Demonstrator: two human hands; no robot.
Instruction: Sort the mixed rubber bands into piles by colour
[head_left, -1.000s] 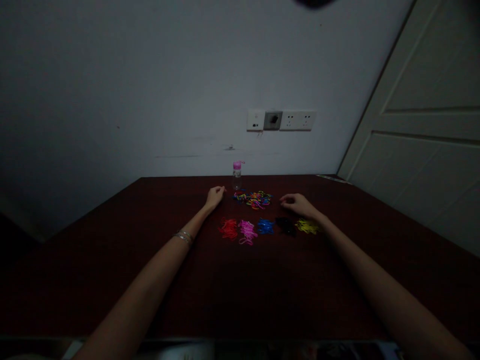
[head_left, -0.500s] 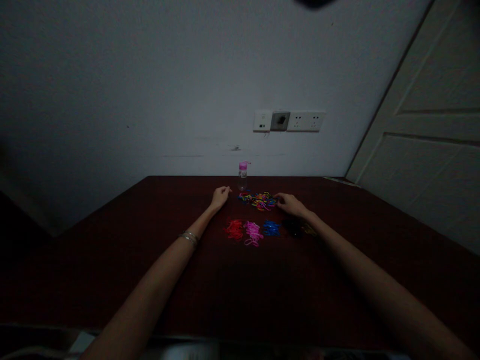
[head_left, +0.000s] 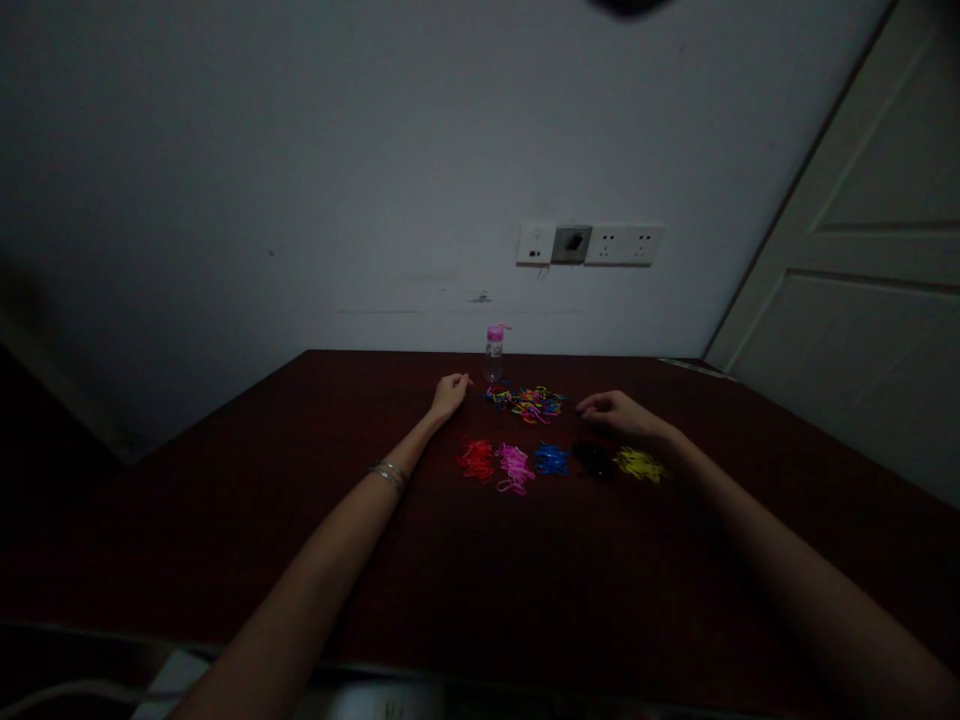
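Note:
A mixed-colour heap of small bands (head_left: 536, 403) lies near the back of the dark red table (head_left: 420, 540). In front of it sit separate piles: red (head_left: 477, 459), pink (head_left: 514, 468), blue (head_left: 552, 458), black (head_left: 594, 458) and yellow (head_left: 639, 464). My left hand (head_left: 451, 393) rests left of the heap, fingers closed; whether they hold anything is too small to tell. Just right of the heap and above the black pile is my right hand (head_left: 611, 410), its fingers pinched together on something too small to make out.
A clear bottle with a pink cap (head_left: 494, 355) stands behind the heap, near the wall. Sockets (head_left: 590, 245) are on the wall, and a panelled door (head_left: 862, 270) is at the right. White items show below the table's front edge.
My right hand has moved right, away from the mixed heap, and the yellow pile is now uncovered. My left hand stays beside the heap. The whole view has shifted slightly.

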